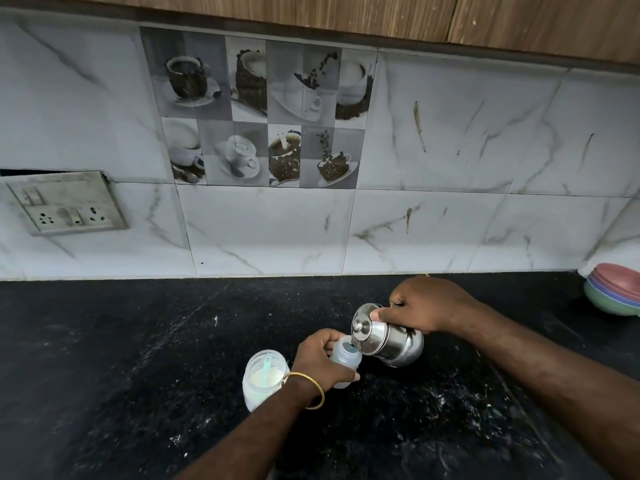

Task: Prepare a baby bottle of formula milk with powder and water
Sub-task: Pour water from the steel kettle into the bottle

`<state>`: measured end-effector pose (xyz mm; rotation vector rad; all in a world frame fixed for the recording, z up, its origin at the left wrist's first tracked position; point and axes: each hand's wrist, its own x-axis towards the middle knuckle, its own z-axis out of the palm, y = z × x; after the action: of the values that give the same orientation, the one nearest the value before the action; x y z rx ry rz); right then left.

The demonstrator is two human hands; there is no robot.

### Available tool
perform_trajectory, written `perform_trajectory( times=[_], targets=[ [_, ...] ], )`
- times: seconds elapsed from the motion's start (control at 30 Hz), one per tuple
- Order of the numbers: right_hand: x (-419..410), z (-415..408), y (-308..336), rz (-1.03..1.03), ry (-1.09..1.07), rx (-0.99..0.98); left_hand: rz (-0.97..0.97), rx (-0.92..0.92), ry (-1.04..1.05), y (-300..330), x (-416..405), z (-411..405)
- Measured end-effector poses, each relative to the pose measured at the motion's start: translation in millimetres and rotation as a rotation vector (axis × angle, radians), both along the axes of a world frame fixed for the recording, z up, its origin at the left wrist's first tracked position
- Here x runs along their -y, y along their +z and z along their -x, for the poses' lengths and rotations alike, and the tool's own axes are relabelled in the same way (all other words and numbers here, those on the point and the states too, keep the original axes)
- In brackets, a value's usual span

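A small translucent baby bottle (346, 355) stands uncapped on the black counter (138, 358), gripped around its body by my left hand (320, 358). My right hand (424, 306) holds a lidded steel pot (388, 337), tipped to the left with its rim right over the bottle's mouth. The thumb presses on the lid's edge. To the left of the bottle stands an open jar of pale formula powder (265, 379) with a light blue scoop (266, 370) standing in it.
A stack of coloured plastic bowls (613, 289) sits at the far right against the tiled wall. A switch and socket plate (65, 202) is on the wall at the left. Powder specks lie scattered over the counter in front of me.
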<state>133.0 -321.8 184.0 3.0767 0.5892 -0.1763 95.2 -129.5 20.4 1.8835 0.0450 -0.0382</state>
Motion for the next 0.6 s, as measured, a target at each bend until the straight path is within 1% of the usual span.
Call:
perform_trajectory(
  times=[0.3, 0.43, 0.6],
  targets=[
    [-15.2, -8.4, 10.0, 0.089, 0.039, 0.029, 0.004, 0.005, -0.005, -0.2, -3.1, -2.8],
    [-24.6, -6.5, 14.3, 0.205, 0.096, 0.116, 0.007, 0.005, -0.010, -1.4, -1.1, -6.1],
    [-34.0, -4.6, 19.8, 0.260, 0.132, 0.175, 0.013, 0.009, -0.024, -2.4, -0.1, -9.4]
  ],
)
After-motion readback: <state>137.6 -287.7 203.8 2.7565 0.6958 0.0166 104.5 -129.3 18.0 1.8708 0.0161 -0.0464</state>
